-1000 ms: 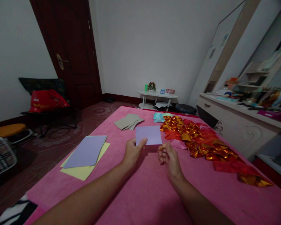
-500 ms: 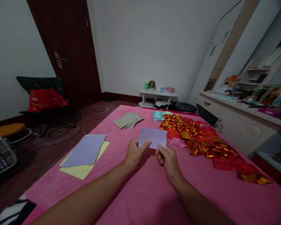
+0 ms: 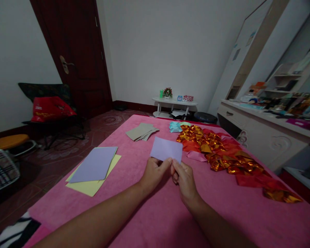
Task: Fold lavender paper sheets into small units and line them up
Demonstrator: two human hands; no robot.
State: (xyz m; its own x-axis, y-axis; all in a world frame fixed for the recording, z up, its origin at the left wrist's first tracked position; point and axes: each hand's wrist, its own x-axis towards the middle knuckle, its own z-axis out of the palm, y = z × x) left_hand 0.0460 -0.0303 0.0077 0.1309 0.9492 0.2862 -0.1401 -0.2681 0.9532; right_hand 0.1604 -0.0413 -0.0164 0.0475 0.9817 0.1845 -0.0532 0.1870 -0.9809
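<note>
A small rectangular sheet of purple paper (image 3: 166,148) is held between both hands above the pink cloth (image 3: 134,213), tilted slightly down to the right. My left hand (image 3: 156,172) pinches its lower edge, thumb on top. Right beside it, my right hand (image 3: 184,175) grips the same edge near the lower right corner, its thumb almost touching the left thumb. The fingers behind the paper are partly hidden. Left of my hands lies a stack of larger purple sheets (image 3: 94,165) over yellow sheets (image 3: 93,188). Farther back, grey paper pieces (image 3: 142,132) are fanned out.
Folded gold foil pieces (image 3: 217,151), with red, pink and blue ones (image 3: 175,126), cover the cloth's right side. A cluttered dresser (image 3: 260,120) stands at the right. Behind are a small white table (image 3: 174,102) and, at left, a chair with a red bag (image 3: 51,108).
My left thumb has slid right along the paper's lower edge, bringing both thumbs together. The purple paper has shifted slightly up and left and now tilts.
</note>
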